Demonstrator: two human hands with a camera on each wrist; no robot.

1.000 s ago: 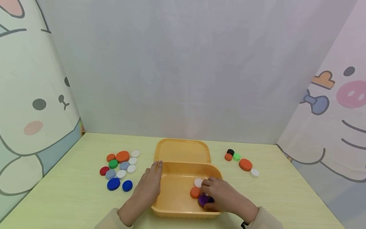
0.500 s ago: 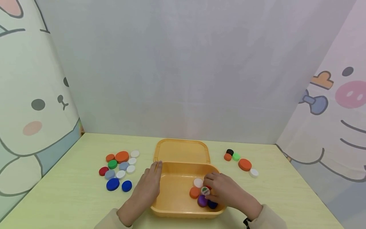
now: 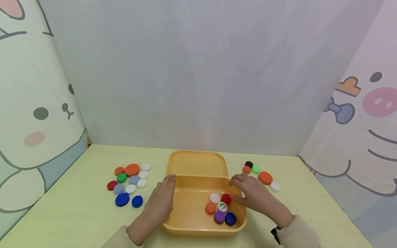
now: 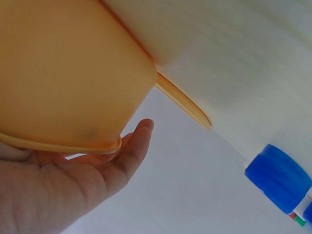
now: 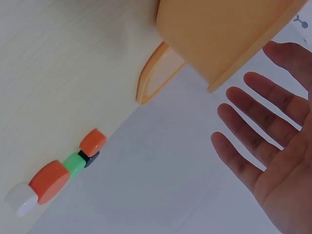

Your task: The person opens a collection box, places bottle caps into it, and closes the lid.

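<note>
A yellow-orange plastic box (image 3: 189,206) holds several bottle caps on its right side. Among them are a red cap (image 3: 226,198), an orange cap (image 3: 211,208), a purple cap (image 3: 219,217) and a dark blue cap (image 3: 230,219). A white cap with a green print (image 3: 222,206) lies in their middle, near a plain whitish cap (image 3: 215,197). My left hand (image 3: 159,198) rests on the box's left rim with fairly straight fingers. Over the right rim is my right hand (image 3: 255,193), fingers apart and holding nothing; the right wrist view shows its spread fingers (image 5: 253,124).
Behind the box lies its flat lid (image 3: 197,163). Left on the table is a group of caps, including a large orange one (image 3: 132,170) and a blue one (image 3: 122,199). A smaller row, with another orange cap (image 3: 265,178), lies at the right. A grey curtain (image 3: 198,75) stands behind.
My right hand has let go of the caps inside the box and moved up and right to the rim. The red and dark blue caps are now uncovered. My left hand has stayed put.
</note>
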